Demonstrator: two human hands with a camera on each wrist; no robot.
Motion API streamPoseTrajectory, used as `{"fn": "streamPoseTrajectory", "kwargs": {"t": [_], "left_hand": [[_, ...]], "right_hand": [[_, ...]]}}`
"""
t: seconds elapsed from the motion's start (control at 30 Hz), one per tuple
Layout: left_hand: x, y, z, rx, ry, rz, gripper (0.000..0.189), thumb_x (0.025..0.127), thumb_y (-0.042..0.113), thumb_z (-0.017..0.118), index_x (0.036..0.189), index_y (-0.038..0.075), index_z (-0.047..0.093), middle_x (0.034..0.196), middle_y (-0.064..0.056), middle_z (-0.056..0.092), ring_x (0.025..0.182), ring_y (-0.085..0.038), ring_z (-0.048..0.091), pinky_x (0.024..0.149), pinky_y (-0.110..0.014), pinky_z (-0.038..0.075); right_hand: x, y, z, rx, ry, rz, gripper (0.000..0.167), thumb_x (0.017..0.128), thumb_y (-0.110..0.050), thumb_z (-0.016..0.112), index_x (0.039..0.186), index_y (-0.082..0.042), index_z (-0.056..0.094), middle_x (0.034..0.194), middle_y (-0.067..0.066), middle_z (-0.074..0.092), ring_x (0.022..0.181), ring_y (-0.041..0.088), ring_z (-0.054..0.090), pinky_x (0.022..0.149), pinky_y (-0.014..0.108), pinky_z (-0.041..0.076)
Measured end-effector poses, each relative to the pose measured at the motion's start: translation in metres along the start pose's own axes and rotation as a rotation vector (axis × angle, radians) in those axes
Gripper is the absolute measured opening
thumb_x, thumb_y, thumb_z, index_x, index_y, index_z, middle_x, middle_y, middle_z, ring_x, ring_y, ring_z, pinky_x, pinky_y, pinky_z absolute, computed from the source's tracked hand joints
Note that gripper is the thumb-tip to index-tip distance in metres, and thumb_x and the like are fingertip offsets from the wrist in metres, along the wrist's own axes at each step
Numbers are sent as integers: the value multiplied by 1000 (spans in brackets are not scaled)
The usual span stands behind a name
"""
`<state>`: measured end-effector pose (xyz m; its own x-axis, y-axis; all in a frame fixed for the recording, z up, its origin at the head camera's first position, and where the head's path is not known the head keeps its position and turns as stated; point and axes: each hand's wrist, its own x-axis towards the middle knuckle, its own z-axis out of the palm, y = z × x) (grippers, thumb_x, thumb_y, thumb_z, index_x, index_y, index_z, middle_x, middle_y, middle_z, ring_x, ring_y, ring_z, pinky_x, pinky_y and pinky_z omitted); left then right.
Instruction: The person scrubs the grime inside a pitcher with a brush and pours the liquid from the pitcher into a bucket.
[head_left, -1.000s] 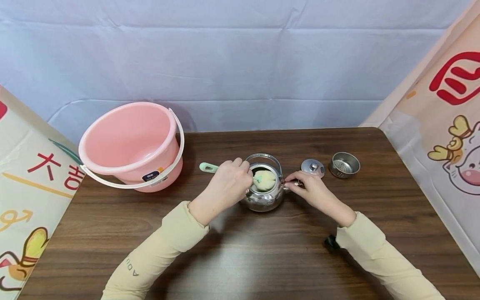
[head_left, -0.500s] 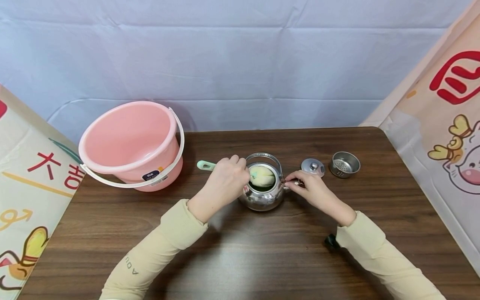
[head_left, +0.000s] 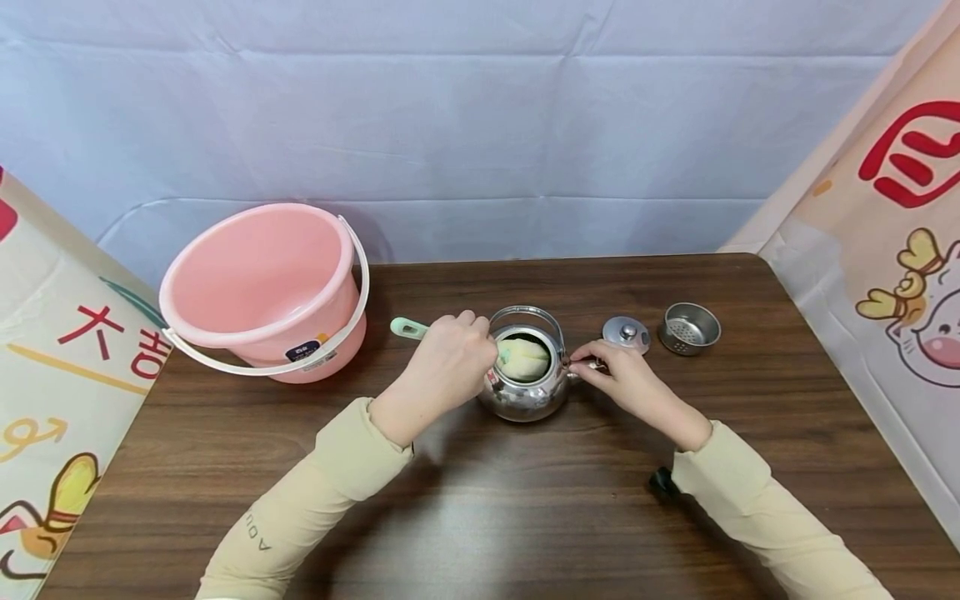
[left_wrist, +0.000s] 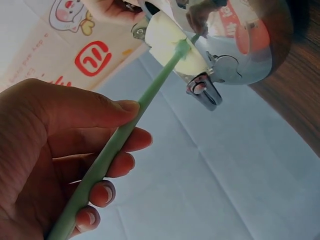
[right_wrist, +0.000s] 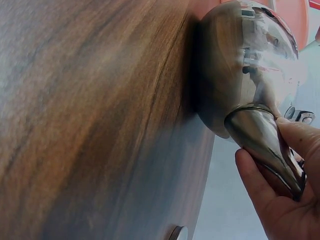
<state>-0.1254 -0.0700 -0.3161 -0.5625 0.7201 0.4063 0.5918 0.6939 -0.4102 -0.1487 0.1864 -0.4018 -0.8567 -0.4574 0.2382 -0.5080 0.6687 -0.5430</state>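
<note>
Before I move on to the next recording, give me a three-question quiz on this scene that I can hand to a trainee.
1. Multiple choice: what does the left hand hold?
A) the perforated metal cup
B) the sponge brush
C) the pink bucket

2. True or false: the lid lies on the table, off the kettle.

3. Fill in the blank: the right hand grips the kettle by its ____.

Key:
1. B, by its green handle.
2. True.
3. Spout.
</note>
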Motion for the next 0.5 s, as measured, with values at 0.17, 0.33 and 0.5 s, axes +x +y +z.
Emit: {"fn": "streamPoseTrajectory", "kwargs": {"t": [0.17,0.33,0.5], "left_hand": [[0,1,-3,-38,-14,0,21,59,5,61,47,18,50,55,-1,45,52,-19,45,43,-26,32],[0,2,-5,-57,-32,-7,24,61,5,62,46,18,48,54,0,45,52,-18,45,43,-26,32],[1,4,-5,-78,-44,-4,25,63,9,65,47,18,48,55,0,45,52,-18,45,43,-25,32]], "right_hand": [[0,0,0,-3,-6,3,12,85,-14,62,94,-6,66,90,4,66,83,18,61,71,35,49],[0,1,0,-4,-9,4,12,86,-15,62,94,-7,66,91,4,66,82,18,61,70,35,49],[0,0,0,-7,-8,7,13,86,-15,62,95,-7,66,90,4,66,82,17,61,70,35,49]]}}
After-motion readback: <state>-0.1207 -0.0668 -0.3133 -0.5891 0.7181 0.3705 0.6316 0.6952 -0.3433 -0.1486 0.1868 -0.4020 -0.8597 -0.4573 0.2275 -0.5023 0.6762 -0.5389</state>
